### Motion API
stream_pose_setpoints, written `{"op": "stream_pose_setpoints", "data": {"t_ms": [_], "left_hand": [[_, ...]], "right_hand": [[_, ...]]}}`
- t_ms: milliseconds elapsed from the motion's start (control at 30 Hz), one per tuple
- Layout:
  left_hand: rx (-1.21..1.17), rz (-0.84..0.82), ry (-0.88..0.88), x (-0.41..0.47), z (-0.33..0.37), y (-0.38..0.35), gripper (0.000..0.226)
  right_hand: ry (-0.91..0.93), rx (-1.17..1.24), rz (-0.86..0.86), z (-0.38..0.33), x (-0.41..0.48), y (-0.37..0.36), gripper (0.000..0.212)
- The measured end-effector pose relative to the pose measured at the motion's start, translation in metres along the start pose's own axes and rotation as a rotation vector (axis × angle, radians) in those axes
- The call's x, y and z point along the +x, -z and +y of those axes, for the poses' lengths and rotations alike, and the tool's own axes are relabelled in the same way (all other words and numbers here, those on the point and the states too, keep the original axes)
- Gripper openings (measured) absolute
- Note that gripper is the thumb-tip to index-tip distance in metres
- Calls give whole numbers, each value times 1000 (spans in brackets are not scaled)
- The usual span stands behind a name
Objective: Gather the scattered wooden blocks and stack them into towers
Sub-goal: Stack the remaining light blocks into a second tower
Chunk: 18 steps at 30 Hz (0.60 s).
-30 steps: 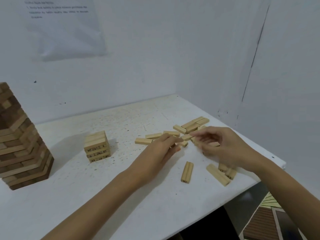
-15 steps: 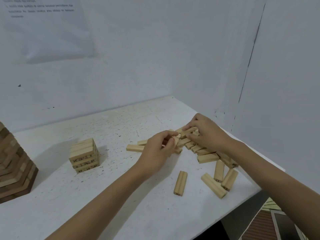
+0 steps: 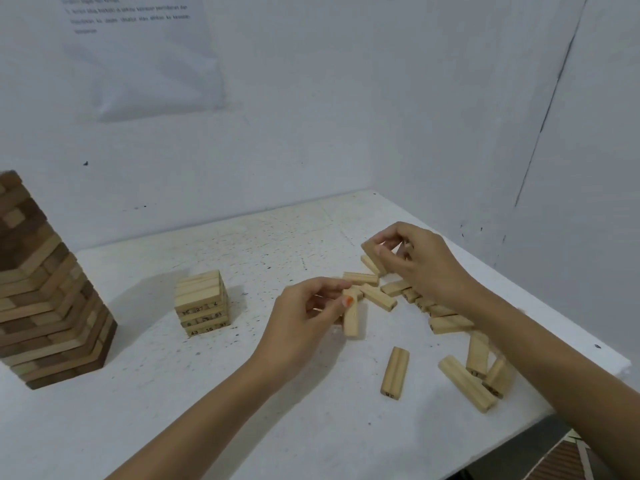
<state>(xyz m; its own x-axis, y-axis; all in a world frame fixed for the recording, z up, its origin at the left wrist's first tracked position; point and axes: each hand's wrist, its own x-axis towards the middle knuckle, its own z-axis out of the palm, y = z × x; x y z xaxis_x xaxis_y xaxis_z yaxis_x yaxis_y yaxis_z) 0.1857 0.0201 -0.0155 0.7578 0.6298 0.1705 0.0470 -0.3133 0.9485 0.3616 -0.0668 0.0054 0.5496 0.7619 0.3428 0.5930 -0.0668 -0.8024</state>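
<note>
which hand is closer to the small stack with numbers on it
Left. The left hand, pinching a block, is just right of the small stack. The right hand, gripping a second block, is farther right and back, over the scattered blocks.

A person's two forearms [image 3: 207, 410] are bare along their whole visible length. The left hand [image 3: 304, 317] wears orange polish on its thumbnail [image 3: 349, 301]; the right hand [image 3: 429, 268] has slender fingers [image 3: 391, 232].

left hand [image 3: 304, 317] pinches a pale block [image 3: 350, 320] hanging end-down; right hand [image 3: 420, 261] grips a tilted block [image 3: 372, 256] just beyond it, loose blocks [image 3: 464, 382] scattered beneath the right forearm.
</note>
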Motion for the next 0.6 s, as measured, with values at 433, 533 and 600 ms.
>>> {"op": "stream_pose_setpoints", "data": {"t_ms": [433,533,600], "left_hand": [[-178,159,210,-57,-11,70,16],[-87,179,226,-66,-14,88,19],[-73,190,252,-72,-15,97,19]], "right_hand": [[-306,133,-524,-68,-24,-78,7],[-367,179,-622,-79,-26,-89,14],[-374,193,-650,-83,-28,-97,14]]}}
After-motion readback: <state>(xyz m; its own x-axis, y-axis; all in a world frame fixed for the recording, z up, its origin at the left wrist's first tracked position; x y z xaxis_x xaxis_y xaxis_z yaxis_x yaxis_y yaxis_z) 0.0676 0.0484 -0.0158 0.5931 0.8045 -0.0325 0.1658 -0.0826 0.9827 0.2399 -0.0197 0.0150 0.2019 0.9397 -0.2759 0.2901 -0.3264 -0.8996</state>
